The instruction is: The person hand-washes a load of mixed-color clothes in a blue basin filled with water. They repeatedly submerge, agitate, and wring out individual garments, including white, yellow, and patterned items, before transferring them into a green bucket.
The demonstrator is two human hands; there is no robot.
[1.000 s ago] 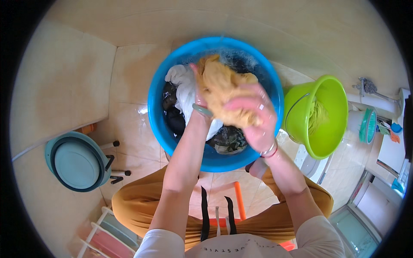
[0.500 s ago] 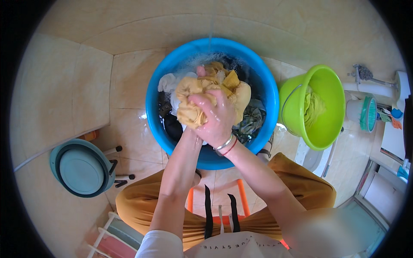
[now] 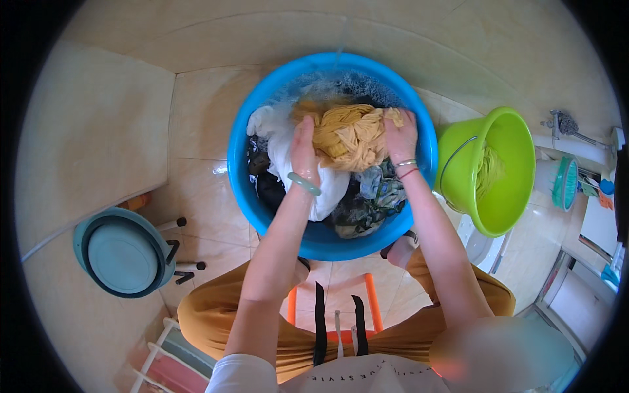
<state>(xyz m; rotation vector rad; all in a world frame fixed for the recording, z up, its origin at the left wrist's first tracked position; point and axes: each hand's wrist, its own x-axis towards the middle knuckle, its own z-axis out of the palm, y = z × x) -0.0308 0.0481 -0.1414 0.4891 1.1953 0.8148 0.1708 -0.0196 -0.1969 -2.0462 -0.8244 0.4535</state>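
Note:
A wet yellow garment [image 3: 354, 134] lies bunched on top of the laundry in a big blue tub [image 3: 237, 190] of sudsy water. My left hand [image 3: 304, 154] rests at its left side with the fingers stretched out, above a white garment [image 3: 327, 196]. At the other side, my right hand [image 3: 401, 137] is closed round the yellow cloth's edge, a bit of which shows between thumb and fingers. Below it lies a grey-green patterned garment [image 3: 383, 190]. Dark cloth [image 3: 268, 190] sits in the water at the left.
To the right stands a lime-green bucket [image 3: 458, 167] with yellow-green cloth [image 3: 488, 170] in it. A grey-blue folding basin [image 3: 122, 255] is at the left by the wall. Beyond the bucket is a small bin with a teal liner [image 3: 565, 183]. An orange-legged stool [image 3: 373, 304] is between my legs.
My hands were together, squeezing the bunched yellow garment. Now they are apart at its two sides, and the cloth lies looser and lower in the tub, with more white cloth showing.

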